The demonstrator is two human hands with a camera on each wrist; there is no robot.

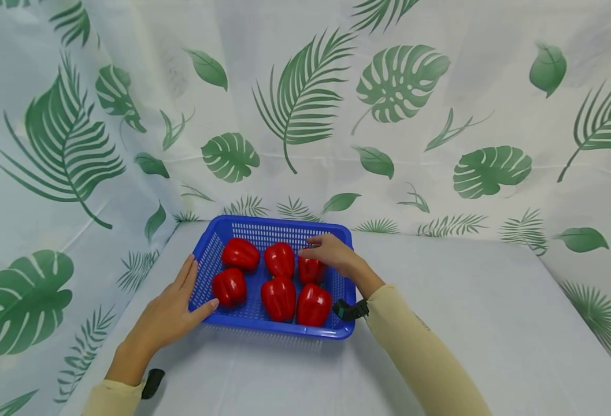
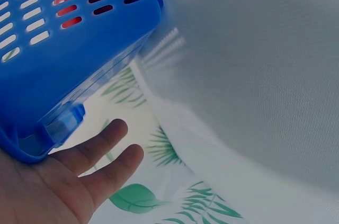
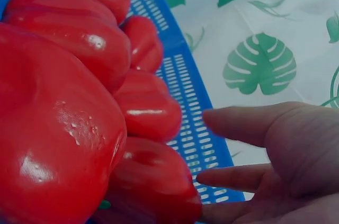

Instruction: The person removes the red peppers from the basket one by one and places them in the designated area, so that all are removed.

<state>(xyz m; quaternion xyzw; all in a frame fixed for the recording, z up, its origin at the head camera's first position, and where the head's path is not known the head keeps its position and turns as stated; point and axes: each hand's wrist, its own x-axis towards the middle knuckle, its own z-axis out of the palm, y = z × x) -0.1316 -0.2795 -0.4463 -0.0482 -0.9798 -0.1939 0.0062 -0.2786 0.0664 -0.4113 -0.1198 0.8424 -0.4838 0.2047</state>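
Several red bell peppers (image 1: 279,297) lie in a blue plastic basket (image 1: 279,327) with slotted walls. My left hand (image 1: 165,312) is at the basket's left side, fingers extended along the rim and thumb reaching over the front left corner. In the left wrist view, that hand (image 2: 47,192) has its palm by the rim and its fingers spread below the basket wall (image 2: 63,60). My right hand (image 1: 331,252) reaches over the right wall, above the back right pepper (image 1: 310,271), partly hiding it. The right wrist view has its fingers (image 3: 238,123) apart, the lower ones beside a pepper (image 3: 153,181); contact is unclear.
The basket stands on a white-covered table (image 1: 456,323), near its back left corner. A white curtain (image 1: 331,190) with green leaf prints hangs behind and at the sides. Dark bands (image 1: 351,310) are on both wrists.
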